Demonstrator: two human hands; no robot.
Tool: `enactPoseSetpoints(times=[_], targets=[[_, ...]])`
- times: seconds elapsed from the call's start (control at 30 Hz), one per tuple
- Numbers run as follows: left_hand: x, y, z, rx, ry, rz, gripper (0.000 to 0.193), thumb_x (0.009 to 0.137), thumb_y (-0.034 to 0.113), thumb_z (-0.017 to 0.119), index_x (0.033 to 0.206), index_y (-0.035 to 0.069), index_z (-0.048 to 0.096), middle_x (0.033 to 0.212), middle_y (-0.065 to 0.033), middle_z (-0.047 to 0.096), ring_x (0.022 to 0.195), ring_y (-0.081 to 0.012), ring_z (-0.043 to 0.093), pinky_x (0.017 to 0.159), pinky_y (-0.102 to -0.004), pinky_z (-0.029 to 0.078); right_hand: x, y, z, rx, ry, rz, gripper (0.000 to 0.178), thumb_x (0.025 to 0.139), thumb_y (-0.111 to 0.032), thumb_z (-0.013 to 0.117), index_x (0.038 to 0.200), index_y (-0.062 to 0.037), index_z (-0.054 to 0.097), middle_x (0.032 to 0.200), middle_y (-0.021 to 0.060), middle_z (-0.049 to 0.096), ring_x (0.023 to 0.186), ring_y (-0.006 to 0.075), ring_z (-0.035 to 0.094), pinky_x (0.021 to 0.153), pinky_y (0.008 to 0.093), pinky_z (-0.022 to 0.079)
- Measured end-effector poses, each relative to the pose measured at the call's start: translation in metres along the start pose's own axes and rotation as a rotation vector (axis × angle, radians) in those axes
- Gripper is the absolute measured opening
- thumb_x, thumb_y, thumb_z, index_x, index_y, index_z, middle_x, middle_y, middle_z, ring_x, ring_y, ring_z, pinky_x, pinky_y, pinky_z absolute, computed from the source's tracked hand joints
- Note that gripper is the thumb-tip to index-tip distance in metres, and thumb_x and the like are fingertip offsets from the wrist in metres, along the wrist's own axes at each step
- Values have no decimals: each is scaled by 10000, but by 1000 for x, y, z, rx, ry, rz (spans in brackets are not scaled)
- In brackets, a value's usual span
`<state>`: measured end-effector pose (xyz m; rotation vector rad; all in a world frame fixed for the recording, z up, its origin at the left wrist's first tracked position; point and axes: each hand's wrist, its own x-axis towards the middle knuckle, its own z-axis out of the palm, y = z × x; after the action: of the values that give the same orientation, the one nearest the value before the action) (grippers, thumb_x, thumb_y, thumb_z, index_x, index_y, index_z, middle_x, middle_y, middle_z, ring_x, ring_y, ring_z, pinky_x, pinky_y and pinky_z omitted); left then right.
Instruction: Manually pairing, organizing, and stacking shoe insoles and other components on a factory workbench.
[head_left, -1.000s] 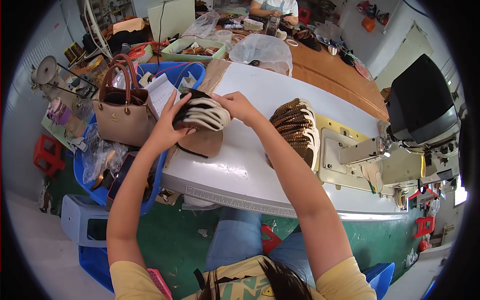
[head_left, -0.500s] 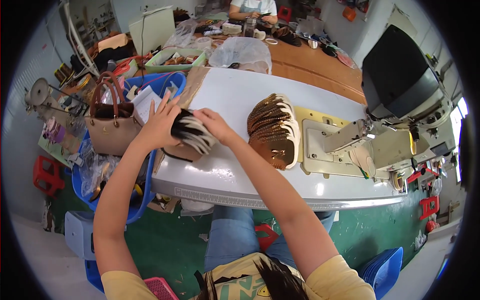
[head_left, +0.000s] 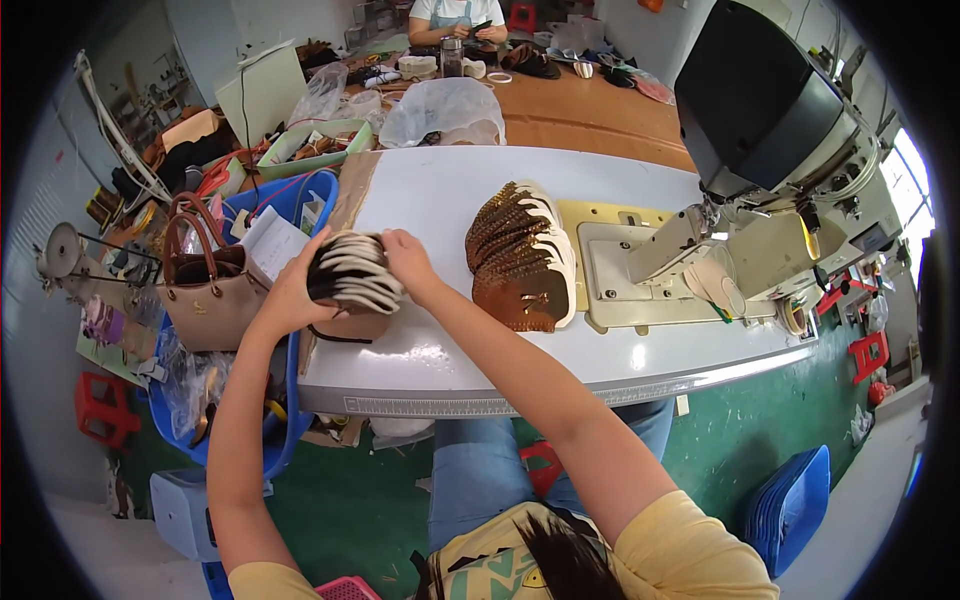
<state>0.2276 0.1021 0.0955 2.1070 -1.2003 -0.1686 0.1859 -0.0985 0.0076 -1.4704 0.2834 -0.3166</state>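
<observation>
A thick stack of black shoe-upper pieces with cream edges (head_left: 352, 272) is held between my two hands at the left end of the white table. My left hand (head_left: 293, 292) wraps round its left side, fingers closed on it. Against its upper right side, my right hand (head_left: 408, 266) grips with bent fingers. Under the stack a flat tan piece with a dark edge (head_left: 355, 326) partly shows. To the right lies a fanned stack of brown shoe uppers (head_left: 515, 285) with cream lining, the front one bearing a small bow.
A sewing machine (head_left: 660, 250) occupies the table's right side. Left of the table are a handbag (head_left: 205, 305) and a blue bin (head_left: 292, 395) with bags and scraps. Behind stand a green tray (head_left: 330, 150) and a brown table (head_left: 580, 120), where another person (head_left: 455, 25) works.
My left hand's fingers, spread over the stack before, now close round its side. The stack has turned, showing more cream edges. The whole view has shifted a little.
</observation>
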Motion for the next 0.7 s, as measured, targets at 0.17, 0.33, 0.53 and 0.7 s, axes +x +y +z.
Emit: enactPoseSetpoints(times=[0.17, 0.33, 0.53, 0.7], targets=[[8, -41, 3, -88, 226, 76, 977, 639, 137, 859, 1430, 76, 290, 1281, -136, 517, 1153, -234, 537, 999, -343, 428, -9, 36, -16, -239, 176, -116, 319, 849, -218, 567, 1053, 23, 612, 885, 156, 631, 847, 249, 606, 795, 362, 486], [10, -60, 8, -341, 388, -83, 827, 701, 151, 824, 1358, 30, 335, 1248, -144, 536, 1128, -228, 551, 953, -323, 448, -57, -19, 25, -938, 87, -283, 504, 730, -316, 718, 1039, 62, 595, 954, 185, 631, 1001, 346, 552, 837, 429, 479], [13, -47, 31, -72, 523, -74, 840, 682, 204, 832, 1353, 40, 354, 1243, -167, 556, 1143, -268, 553, 970, -357, 439, -34, -22, 43, -1004, 33, -23, 563, 644, -305, 798, 1009, 64, 581, 968, 206, 652, 996, 364, 606, 842, 421, 513], [6, -32, 41, 59, 599, -72, 869, 664, 228, 829, 1378, 56, 364, 1302, -176, 516, 1194, -312, 522, 988, -377, 433, -34, -19, 50, -788, 96, 134, 445, 654, -179, 753, 1012, 14, 574, 1006, 225, 648, 961, 376, 642, 815, 434, 534]])
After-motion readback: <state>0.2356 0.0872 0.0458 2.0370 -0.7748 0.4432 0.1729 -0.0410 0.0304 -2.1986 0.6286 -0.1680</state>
